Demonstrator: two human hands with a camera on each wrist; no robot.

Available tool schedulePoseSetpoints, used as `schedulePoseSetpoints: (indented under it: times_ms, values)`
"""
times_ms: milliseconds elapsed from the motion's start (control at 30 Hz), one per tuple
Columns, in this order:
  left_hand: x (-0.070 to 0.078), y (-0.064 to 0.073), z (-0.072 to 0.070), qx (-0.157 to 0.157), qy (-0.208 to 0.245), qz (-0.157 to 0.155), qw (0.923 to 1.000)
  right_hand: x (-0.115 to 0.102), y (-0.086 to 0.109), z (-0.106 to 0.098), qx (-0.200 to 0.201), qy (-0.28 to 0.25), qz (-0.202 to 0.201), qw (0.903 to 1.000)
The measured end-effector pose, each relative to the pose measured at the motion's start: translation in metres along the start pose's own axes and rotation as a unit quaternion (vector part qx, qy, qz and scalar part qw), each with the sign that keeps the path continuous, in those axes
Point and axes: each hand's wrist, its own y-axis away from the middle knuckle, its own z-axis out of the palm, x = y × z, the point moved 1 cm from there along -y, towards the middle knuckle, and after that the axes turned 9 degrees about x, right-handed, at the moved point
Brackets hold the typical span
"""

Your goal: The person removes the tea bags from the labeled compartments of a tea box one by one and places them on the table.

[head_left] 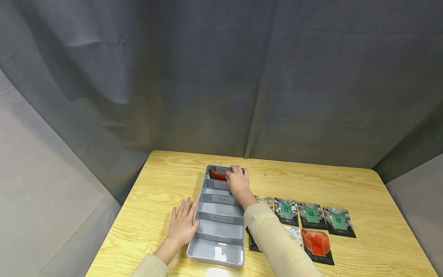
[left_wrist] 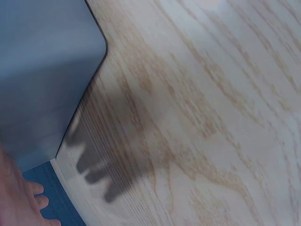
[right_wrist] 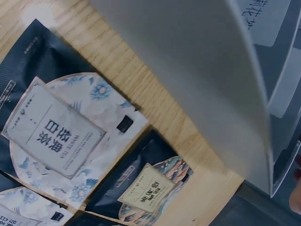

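A long grey divided box [head_left: 221,219] lies on the table, with labels on its dividers. In its farthest compartment sits a red tea packet [head_left: 217,176], partly hidden by my right hand [head_left: 238,182], whose curled fingers hold its right end. In the right wrist view, only fingertips [right_wrist: 296,197] show at the right edge, past the box wall [right_wrist: 188,80]. Against the box's left side rests my left hand [head_left: 182,226], fingers spread, palm down. Part of that hand [left_wrist: 19,197] appears at the lower left of the left wrist view, beside the box.
Right of the box, tea packets lie in two rows, among them a green-labelled one [head_left: 339,221], a red one [head_left: 316,246] and a white tea packet [right_wrist: 56,132]. My right sleeve [head_left: 277,238] covers some of them. Grey curtain [head_left: 207,77] hangs behind the wooden table [head_left: 145,207].
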Motion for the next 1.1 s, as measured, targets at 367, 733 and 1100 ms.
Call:
schedulePoseSetpoints:
  times_ms: [367, 733, 1100]
  values:
    - [-0.001, 0.000, -0.005, -0.012, -0.001, -0.004, 0.9999, 0.018, 0.009, -0.024, 0.126, -0.082, 0.004, 0.9886]
    - [-0.001, -0.001, -0.003, -0.010, -0.001, -0.005, 0.9999, 0.039, 0.032, -0.064, 0.300, -0.131, -0.057, 0.9433]
    - [-0.003, -0.002, -0.002, -0.019, -0.005, -0.009, 0.9998, 0.087, 0.082, -0.099, 0.347, -0.128, -0.035, 0.9283]
